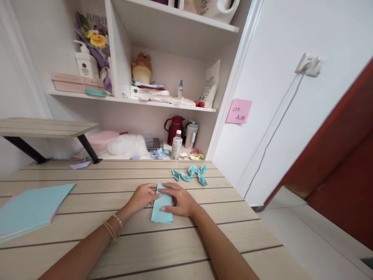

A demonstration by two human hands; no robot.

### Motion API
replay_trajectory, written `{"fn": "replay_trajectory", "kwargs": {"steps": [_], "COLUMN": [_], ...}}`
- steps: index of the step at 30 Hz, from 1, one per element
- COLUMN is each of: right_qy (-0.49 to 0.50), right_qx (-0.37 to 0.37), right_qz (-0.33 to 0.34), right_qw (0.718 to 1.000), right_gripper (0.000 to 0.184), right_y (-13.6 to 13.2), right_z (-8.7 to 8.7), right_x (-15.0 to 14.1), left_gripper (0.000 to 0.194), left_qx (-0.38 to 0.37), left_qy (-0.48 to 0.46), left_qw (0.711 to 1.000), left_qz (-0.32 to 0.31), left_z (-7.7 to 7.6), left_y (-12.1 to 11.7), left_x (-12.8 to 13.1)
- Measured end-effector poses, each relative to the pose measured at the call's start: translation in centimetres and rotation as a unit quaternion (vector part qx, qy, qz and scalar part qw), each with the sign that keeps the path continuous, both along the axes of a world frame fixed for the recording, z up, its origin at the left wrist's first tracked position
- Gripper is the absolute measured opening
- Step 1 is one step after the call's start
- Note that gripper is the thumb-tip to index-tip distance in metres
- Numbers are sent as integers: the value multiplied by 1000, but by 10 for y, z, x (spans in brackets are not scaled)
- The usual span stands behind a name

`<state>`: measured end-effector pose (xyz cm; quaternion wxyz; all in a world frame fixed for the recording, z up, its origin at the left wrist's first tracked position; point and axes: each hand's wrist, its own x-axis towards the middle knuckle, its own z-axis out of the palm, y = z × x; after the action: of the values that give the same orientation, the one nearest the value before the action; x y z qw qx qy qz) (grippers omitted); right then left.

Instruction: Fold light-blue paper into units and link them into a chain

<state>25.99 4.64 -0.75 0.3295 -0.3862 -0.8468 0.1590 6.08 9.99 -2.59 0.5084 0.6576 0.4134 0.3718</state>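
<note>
A folded strip of light blue paper [163, 213] lies on the slatted wooden table, its long side pointing away from me. At its left edge, my left hand [143, 197] has its fingers curled, with the thumb on the paper's edge. My right hand [180, 200] rests across the sheet from the right, fingers spread and thumb lower down, covering part of its upper half. Beyond my right hand sit several small folded blue paper boats [193, 170] in a loose group.
A stack of coloured paper sheets [29, 208] lies at the left. Behind it stands a raised wooden shelf [49, 128] on black legs. Along the back are a clear bottle [176, 146], a red jug [175, 130], a patterned cup [191, 135] and more folded paper [159, 153].
</note>
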Motion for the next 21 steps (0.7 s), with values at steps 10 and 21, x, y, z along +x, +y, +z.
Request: {"fn": "replay_trajectory", "kwargs": {"steps": [10, 21], "right_qy": [-25, -66], "right_qx": [7, 10], "right_qz": [-16, -12], "right_qw": [1000, 998], "right_gripper": [63, 64], "right_y": [4, 6], "right_z": [-11, -12], "right_x": [-1, -2], "left_gripper": [29, 56], "left_qx": [-3, 341], "left_qy": [82, 304], "left_qw": [997, 888], "left_qz": [-2, -56], "left_z": [8, 11], "left_y": [2, -6], "left_x": [-5, -36]}}
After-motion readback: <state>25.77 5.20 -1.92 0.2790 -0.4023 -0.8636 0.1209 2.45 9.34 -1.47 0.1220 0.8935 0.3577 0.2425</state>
